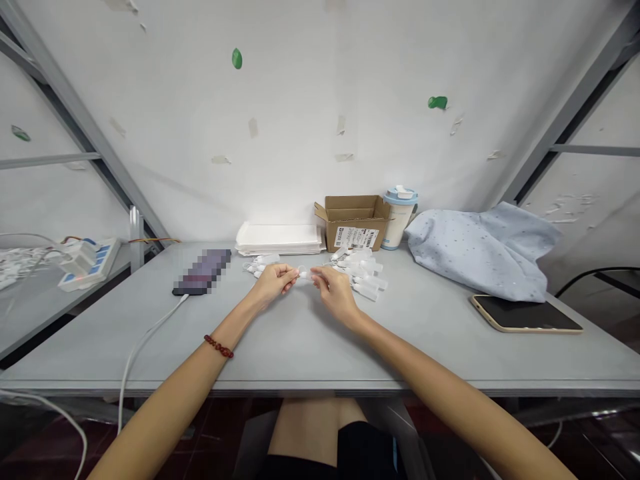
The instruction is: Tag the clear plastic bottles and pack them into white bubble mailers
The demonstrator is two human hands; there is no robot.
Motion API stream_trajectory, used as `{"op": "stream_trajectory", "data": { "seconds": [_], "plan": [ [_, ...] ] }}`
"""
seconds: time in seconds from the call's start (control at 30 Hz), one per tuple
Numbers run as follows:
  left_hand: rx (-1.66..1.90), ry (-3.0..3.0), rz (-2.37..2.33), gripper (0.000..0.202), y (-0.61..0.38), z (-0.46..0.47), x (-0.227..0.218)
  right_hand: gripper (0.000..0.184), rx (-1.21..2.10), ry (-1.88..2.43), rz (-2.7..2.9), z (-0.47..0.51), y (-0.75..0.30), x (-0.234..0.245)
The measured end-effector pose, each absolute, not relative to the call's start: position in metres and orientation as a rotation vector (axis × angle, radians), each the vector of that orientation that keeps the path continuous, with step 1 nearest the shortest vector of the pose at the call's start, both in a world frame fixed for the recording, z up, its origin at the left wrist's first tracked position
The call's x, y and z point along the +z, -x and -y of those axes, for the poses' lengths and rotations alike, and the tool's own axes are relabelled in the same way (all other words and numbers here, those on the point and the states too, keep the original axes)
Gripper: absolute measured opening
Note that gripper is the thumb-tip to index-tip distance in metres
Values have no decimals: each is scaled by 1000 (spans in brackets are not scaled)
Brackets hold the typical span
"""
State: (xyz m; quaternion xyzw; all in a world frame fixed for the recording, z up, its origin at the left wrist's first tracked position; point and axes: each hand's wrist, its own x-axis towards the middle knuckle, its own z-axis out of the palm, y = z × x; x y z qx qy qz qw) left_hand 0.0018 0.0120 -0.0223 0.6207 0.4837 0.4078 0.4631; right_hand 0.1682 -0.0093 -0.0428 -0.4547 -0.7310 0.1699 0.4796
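Observation:
My left hand (pixel 273 281) and my right hand (pixel 334 291) meet above the middle of the grey table (pixel 300 347). Both pinch one small clear plastic bottle (pixel 303 273) between their fingertips, one at each end. A pile of several similar small clear bottles (pixel 361 273) lies just behind my right hand. A smaller cluster of white-capped pieces (pixel 259 265) lies behind my left hand. A red bead bracelet (pixel 219 346) is on my left wrist.
An open cardboard box (pixel 353 222) and a lidded cup (pixel 399 217) stand at the back by the wall. White flat packets (pixel 280 239) are stacked left of the box. A phone (pixel 202 273) with cable lies left; a tablet (pixel 525 313) and pale blue cloth (pixel 483 250) right; a power strip (pixel 87 261) far left.

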Motion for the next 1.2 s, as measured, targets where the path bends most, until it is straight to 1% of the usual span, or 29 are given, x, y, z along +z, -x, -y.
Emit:
{"op": "stream_trajectory", "data": {
  "seconds": [0.3, 0.53, 0.63, 0.73, 0.87, 0.93, 1.03, 1.2],
  "plan": [
    [984, -1547, -1188, 39, 2, -13, -17, 22, 441, 1114, 1807, 5, -172, -38],
    [1017, -1574, -1188, 36, 4, -17, -14, 20, 521, 1094, 1764, -3, -171, -36],
    [1087, -1549, -1201, 34, 7, -21, -15, 19, 456, 1079, 1781, -6, -172, -39],
    [1264, -1448, -1256, 31, 20, -29, -17, 19, 354, 1108, 1813, -10, -180, -38],
    [1555, -1202, -1406, 23, 49, -42, -19, 22, 277, 1317, 1884, -16, -195, -30],
    [1645, -1079, -1492, 20, 60, -47, -20, 26, 218, 1434, 1983, -16, -200, -25],
    [1657, -1022, -1593, 17, 65, -54, -24, 31, 117, 1607, 2135, -13, -203, -20],
    [1606, -1079, -1694, 16, 62, -61, -33, 32, -36, 1850, 2265, -10, -201, -21]
  ]
}}
